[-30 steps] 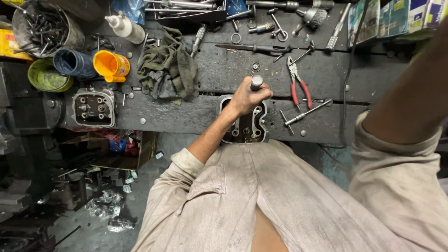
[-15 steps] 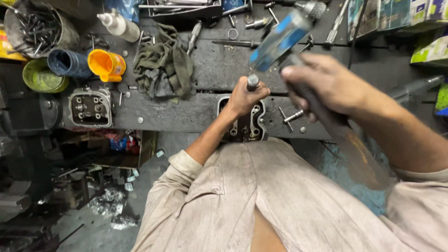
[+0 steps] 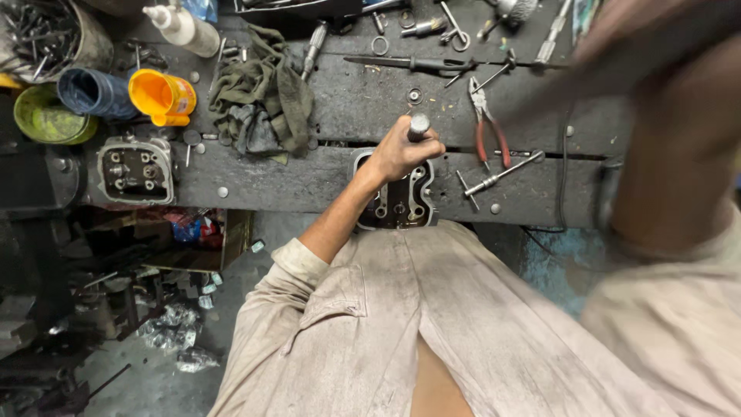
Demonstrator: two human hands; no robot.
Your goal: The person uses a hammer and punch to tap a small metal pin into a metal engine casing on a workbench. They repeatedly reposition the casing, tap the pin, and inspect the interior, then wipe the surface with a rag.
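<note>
1. The left hand (image 3: 401, 150) is stretched forward from a bent elbow, sleeve pushed up the forearm, fingers wrapped tight around a short steel punch (image 3: 417, 126) held upright.
2. The punch's lower end is hidden by the fist; it stands over a metal cylinder head (image 3: 396, 202) lying at the near edge of the dark wooden workbench (image 3: 309, 174).
3. The right arm (image 3: 679, 147) is raised high on the right side, badly blurred; its hand is out of frame, so its grip cannot be told.
4. Red-handled pliers (image 3: 488, 123) lie just right of the fist.
5. A second cylinder head (image 3: 136, 170) sits well apart to the left, near an orange cup (image 3: 160, 96) and a green rag (image 3: 262, 93).
</note>
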